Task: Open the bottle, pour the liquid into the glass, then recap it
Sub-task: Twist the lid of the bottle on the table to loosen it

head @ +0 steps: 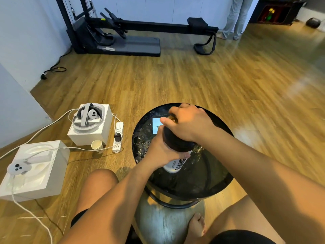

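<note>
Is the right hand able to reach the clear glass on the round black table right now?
Probably yes, but not freely. The clear glass stands just under the right forearm, close beside the dark bottle with the white label. The right hand is busy gripping the bottle's top, so it must let go first.

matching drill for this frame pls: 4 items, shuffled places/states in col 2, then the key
Column 1
1. left hand
2. right hand
3. paper cup
4. glass

Column 2
A. on the floor beside the power strip
B. wrapped around the body of the bottle
C. on the round black table, partly hidden under the right forearm
D. closed over the top of the bottle

Pairs: 1-B, 2-D, 3-A, 4-C
</note>
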`<act>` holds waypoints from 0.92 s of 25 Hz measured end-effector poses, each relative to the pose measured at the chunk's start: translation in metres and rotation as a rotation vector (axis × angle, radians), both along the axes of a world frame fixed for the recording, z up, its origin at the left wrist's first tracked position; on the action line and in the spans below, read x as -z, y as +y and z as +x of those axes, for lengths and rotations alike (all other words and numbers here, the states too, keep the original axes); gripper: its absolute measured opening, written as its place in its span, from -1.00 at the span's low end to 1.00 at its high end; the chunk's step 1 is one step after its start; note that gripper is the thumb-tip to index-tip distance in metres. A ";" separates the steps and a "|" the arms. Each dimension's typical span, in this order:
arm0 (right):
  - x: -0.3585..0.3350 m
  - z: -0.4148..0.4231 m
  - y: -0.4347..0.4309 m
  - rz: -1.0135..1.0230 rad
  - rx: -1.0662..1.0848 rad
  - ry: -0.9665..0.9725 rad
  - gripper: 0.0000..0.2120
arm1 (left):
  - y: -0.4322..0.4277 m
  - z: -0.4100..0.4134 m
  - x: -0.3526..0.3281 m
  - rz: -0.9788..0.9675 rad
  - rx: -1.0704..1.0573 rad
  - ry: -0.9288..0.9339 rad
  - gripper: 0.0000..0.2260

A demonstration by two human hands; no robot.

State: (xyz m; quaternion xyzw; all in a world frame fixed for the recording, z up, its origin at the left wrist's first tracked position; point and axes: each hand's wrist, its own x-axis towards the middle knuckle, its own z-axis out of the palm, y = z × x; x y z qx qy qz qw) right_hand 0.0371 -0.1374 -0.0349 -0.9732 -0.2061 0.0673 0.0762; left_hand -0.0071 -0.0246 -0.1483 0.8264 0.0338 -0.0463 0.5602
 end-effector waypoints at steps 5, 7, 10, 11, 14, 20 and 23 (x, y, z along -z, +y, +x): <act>0.005 -0.008 0.009 0.009 -0.122 -0.034 -0.54 | -0.001 -0.001 -0.002 -0.019 0.011 0.034 -0.24; 0.006 -0.016 0.013 0.166 -0.242 0.006 -0.58 | -0.002 -0.002 -0.005 -0.006 0.056 0.026 -0.21; 0.004 -0.021 0.017 0.399 -0.295 0.026 -0.63 | -0.002 -0.003 -0.003 -0.007 0.070 -0.011 -0.20; 0.003 -0.019 0.016 0.373 -0.250 -0.031 -0.63 | -0.001 -0.001 -0.001 -0.018 0.046 0.003 -0.24; -0.002 -0.005 0.007 -0.059 0.042 -0.048 -0.47 | 0.001 0.000 -0.001 -0.046 0.015 0.026 -0.16; 0.002 -0.002 0.010 -0.019 -0.056 0.036 -0.42 | -0.002 0.000 0.000 -0.027 0.005 0.000 -0.30; 0.004 -0.009 0.015 0.204 -0.214 0.102 -0.59 | -0.002 -0.001 0.000 -0.045 0.011 0.000 -0.30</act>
